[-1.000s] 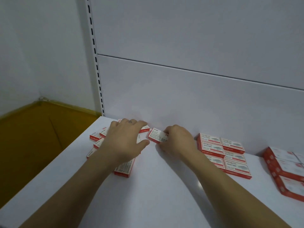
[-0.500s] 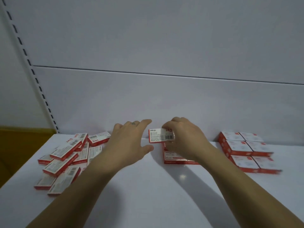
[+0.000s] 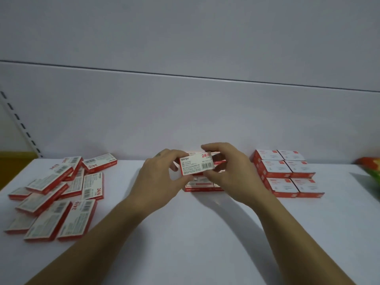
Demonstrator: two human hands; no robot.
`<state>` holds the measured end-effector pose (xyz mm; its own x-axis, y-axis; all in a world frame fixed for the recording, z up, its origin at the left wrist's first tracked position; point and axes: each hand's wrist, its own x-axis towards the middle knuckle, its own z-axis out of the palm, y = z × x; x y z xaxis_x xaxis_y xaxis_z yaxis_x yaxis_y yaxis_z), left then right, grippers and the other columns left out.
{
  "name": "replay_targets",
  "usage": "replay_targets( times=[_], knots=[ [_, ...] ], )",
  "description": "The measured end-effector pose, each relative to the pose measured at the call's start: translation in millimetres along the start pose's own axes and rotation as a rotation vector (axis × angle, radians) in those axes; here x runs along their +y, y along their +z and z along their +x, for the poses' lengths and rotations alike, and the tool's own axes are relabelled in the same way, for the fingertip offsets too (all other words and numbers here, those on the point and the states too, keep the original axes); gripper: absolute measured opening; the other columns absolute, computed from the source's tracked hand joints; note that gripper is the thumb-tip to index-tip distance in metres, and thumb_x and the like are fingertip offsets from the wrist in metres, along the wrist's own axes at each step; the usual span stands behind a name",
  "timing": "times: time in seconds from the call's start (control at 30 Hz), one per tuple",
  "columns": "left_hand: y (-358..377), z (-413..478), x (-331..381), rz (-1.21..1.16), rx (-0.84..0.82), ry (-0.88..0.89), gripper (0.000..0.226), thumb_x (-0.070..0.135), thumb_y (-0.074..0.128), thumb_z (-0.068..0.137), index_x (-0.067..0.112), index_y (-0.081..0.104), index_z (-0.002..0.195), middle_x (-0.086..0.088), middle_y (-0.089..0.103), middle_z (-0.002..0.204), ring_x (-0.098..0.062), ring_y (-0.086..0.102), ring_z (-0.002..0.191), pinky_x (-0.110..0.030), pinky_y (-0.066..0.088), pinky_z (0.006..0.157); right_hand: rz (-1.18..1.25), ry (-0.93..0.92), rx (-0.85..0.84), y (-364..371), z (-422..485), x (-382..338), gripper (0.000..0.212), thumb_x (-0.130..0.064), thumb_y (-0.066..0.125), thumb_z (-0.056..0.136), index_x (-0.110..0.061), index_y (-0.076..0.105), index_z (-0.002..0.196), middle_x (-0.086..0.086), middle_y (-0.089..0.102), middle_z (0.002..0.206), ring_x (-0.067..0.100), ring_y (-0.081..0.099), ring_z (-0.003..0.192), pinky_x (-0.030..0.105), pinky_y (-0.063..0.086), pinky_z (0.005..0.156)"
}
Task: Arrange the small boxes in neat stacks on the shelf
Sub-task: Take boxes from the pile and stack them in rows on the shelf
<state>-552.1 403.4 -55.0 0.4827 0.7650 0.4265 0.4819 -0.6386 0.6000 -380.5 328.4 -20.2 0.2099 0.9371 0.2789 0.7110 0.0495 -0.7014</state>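
White shelf, pale back panel. Both hands, left hand and right hand, pinch one small box above half-built stack. Square edges to it, lower flat. Loose pile waits left.

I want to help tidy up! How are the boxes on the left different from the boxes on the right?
The left pile is jumbled, boxes tilted and overlapping at odd angles; the right group sits in square, lined-up stacks.
The left pile shows barcodes and "24/6" print; the right group shows white tops with small red marks.
Both are small red-and-white boxes on the white shelf.
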Motion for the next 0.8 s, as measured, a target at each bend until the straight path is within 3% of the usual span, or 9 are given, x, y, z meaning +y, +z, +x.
replay_targets(
  times=[0.17,0.27,0.5,0.6,0.67,0.73,0.8],
  knots=[
    [0.3,-9.3,-6.0,0.008,0.019,0.033,0.047,0.034,0.077,0.076,0.029,0.059,0.119,0.014,0.061,0.105,-0.003,0.056,0.088,-0.032,0.05,0.084,0.326,0.109,0.068,11.5,-12.4,14.3,0.054,0.006,0.073,0.075,-0.025,0.061,0.118,-0.008,0.069,0.11,0.011,0.068,0.095,0.036,0.059,0.08],
    [0.8,-11.2,-6.7,-0.007,0.018,0.045,0.046,0.033,0.076,0.077,0.031,0.058,0.119,0.015,0.06,0.105,-0.004,0.054,0.091,-0.033,0.05,0.084,0.413,0.122,0.093,13.7,-16.5,16.4,0.05,0.011,0.07,0.075,-0.018,0.063,0.115,-0.005,0.072,0.106,0.014,0.07,0.094,0.039,0.058,0.081],
    [0.5,-14.4,-4.4,-0.065,0.035,0.006,0.048,0.028,0.078,0.076,0.029,0.058,0.119,0.013,0.06,0.105,-0.005,0.056,0.092,-0.023,0.052,0.082,0.397,0.129,0.115,19.5,-19.4,14.1,0.043,0.005,0.072,0.078,-0.021,0.065,0.112,-0.01,0.072,0.104,0.01,0.07,0.091,0.036,0.059,0.08],
    [2.0,-16.5,-1.6,-0.11,0.067,0.013,0.046,0.024,0.079,0.075,0.026,0.058,0.116,0.011,0.062,0.104,-0.005,0.055,0.094,-0.012,0.048,0.077,0.347,0.099,0.134,19.3,-22.0,8.0,0.043,-0.008,0.075,0.079,-0.025,0.063,0.117,-0.014,0.071,0.105,0.006,0.069,0.093,0.032,0.058,0.082],
    [3.3,-18.5,2.0,-0.132,0.091,0.026,0.046,0.023,0.079,0.075,0.025,0.058,0.115,0.012,0.062,0.103,-0.005,0.054,0.096,-0.009,0.047,0.077,0.353,0.085,0.135,18.8,-25.3,3.1,0.052,-0.021,0.079,0.076,-0.027,0.058,0.123,-0.016,0.069,0.108,0.001,0.066,0.096,0.022,0.055,0.083],
    [6.3,-21.2,4.8,-0.109,0.111,0.093,0.047,0.025,0.077,0.075,0.028,0.054,0.116,0.01,0.062,0.102,-0.007,0.056,0.093,-0.014,0.05,0.077,0.329,0.087,0.125,20.0,-28.9,-1.4,0.061,-0.03,0.082,0.071,-0.032,0.054,0.126,-0.02,0.066,0.108,-0.007,0.062,0.095,0.008,0.049,0.078],
    [9.2,-23.3,6.9,-0.056,0.129,0.163,0.048,0.028,0.073,0.075,0.032,0.05,0.116,0.008,0.062,0.103,-0.009,0.057,0.09,-0.025,0.053,0.076,0.289,0.099,0.117,23.3,-30.6,-3.8,0.063,-0.034,0.082,0.069,-0.032,0.055,0.125,-0.022,0.064,0.107,-0.009,0.059,0.095,0.003,0.045,0.074]
  ],
)
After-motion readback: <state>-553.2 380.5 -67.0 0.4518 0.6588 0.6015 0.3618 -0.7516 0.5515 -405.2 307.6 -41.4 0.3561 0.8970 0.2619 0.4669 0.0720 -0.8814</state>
